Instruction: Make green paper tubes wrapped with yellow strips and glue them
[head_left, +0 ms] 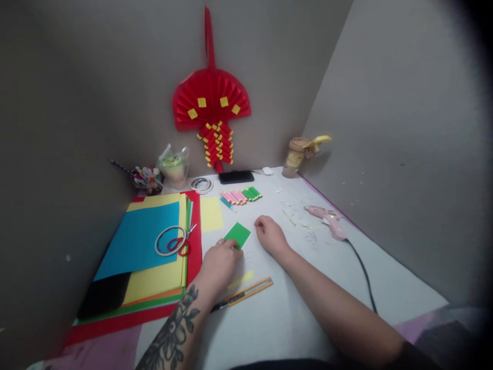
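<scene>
A small green paper rectangle (238,235) lies on the white table (292,308). My left hand (220,263) pinches its near corner, fingers closed. My right hand (269,234) rests just right of the paper, fingers curled down on the table, with nothing visible in it. A yellow paper strip (241,279) and a yellow-and-black utility knife (244,294) lie just below my left hand.
A stack of coloured paper sheets (150,252) with red scissors (177,242) and a tape ring on top lies at left. Pink and green rolled paper tubes (241,196), a phone (236,177), a cup (294,156), a pink glue gun (327,218) with cord, and a red paper fan decoration (211,108) surround the work area.
</scene>
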A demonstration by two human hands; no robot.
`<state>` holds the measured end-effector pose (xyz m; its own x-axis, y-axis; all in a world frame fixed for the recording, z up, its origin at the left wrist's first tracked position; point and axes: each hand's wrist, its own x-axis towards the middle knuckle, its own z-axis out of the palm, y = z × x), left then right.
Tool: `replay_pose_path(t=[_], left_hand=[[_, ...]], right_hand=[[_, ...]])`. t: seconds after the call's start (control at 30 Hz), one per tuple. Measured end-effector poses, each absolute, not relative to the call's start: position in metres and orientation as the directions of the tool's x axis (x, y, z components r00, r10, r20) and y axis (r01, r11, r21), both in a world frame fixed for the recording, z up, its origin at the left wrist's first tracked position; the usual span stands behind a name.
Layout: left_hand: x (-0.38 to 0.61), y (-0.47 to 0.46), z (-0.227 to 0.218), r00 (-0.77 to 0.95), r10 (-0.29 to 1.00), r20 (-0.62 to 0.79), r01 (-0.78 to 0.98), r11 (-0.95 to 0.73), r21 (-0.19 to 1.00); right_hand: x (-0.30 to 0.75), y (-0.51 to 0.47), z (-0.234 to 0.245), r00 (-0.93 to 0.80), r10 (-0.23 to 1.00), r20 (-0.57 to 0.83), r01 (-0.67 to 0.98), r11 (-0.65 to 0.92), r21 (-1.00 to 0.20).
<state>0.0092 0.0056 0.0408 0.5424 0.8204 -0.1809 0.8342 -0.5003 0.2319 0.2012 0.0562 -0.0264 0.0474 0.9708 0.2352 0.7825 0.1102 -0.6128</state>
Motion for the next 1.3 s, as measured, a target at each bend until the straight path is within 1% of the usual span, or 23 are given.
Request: replay_pose_path(t=[0.1,0.17,0.2,0.27,0.33,0.4,0.47,0.57,0.63,0.7,0.77,0.83,0.87,0.93,1.03,1.13,1.2,1.3], left_hand=[[0.006,0.007,0.039,0.562,0.813,-0.155,0.813,-0.508,0.284],[0.003,0.009,0.035,0.520,0.847,-0.114,0.825,-0.462,0.326],[0.003,0.010,0.033,0.464,0.883,-0.075,0.845,-0.416,0.334],[0.003,0.015,0.027,0.292,0.956,0.023,0.903,-0.283,0.322],[0.005,0.021,0.022,0.125,0.989,0.080,0.944,-0.143,0.297],[0.007,0.027,0.017,0.046,0.997,0.059,0.955,-0.061,0.291],[0.009,0.032,0.014,0.036,0.999,0.006,0.946,-0.036,0.323],[0.008,0.037,0.012,0.062,0.998,-0.026,0.910,-0.046,0.413],[0.006,0.038,0.012,0.081,0.996,-0.037,0.879,-0.054,0.475],[0.003,0.037,0.012,0.083,0.995,-0.049,0.824,-0.041,0.565],[0.000,0.037,0.011,0.062,0.997,-0.048,0.725,-0.012,0.689],[-0.003,0.037,0.011,0.029,0.999,-0.045,0.590,0.019,0.807],[-0.005,0.037,0.011,0.016,0.999,-0.050,0.522,0.034,0.852],[-0.006,0.036,0.012,0.011,0.997,-0.077,0.400,0.067,0.914],[-0.004,0.034,0.013,0.051,0.991,-0.120,0.252,0.104,0.962],[0.005,0.030,0.013,0.084,0.992,-0.097,0.124,0.086,0.989],[0.013,0.026,0.010,0.104,0.991,-0.086,0.103,0.076,0.992],[0.022,0.021,0.008,0.132,0.982,-0.134,0.155,0.113,0.981]], right_hand=[[0.203,0.055,-0.027,-0.005,0.974,0.225,0.775,0.146,-0.614],[0.201,0.052,-0.025,-0.051,0.975,0.215,0.786,0.172,-0.594],[0.200,0.051,-0.024,-0.069,0.975,0.211,0.795,0.181,-0.579],[0.197,0.048,-0.022,-0.094,0.975,0.204,0.812,0.193,-0.551],[0.194,0.045,-0.019,-0.122,0.972,0.199,0.816,0.212,-0.538],[0.192,0.043,-0.017,-0.166,0.965,0.203,0.797,0.253,-0.548],[0.191,0.042,-0.017,-0.207,0.954,0.215,0.764,0.295,-0.574],[0.192,0.041,-0.019,-0.214,0.948,0.234,0.715,0.315,-0.624],[0.193,0.043,-0.021,-0.176,0.955,0.240,0.683,0.294,-0.668],[0.195,0.044,-0.022,-0.136,0.961,0.240,0.636,0.271,-0.723],[0.195,0.046,-0.022,-0.117,0.962,0.248,0.572,0.269,-0.775],[0.193,0.046,-0.021,-0.100,0.963,0.249,0.502,0.265,-0.823],[0.192,0.046,-0.021,-0.091,0.969,0.230,0.459,0.246,-0.854],[0.190,0.045,-0.019,-0.093,0.985,0.146,0.335,0.169,-0.927],[0.186,0.043,-0.016,-0.141,0.990,0.022,0.085,0.035,-0.996],[0.182,0.040,-0.010,-0.125,0.992,-0.021,-0.124,-0.036,-0.992],[0.179,0.036,-0.007,-0.088,0.994,-0.058,-0.222,-0.076,-0.972],[0.174,0.032,-0.002,-0.072,0.991,-0.116,-0.299,-0.132,-0.945]])
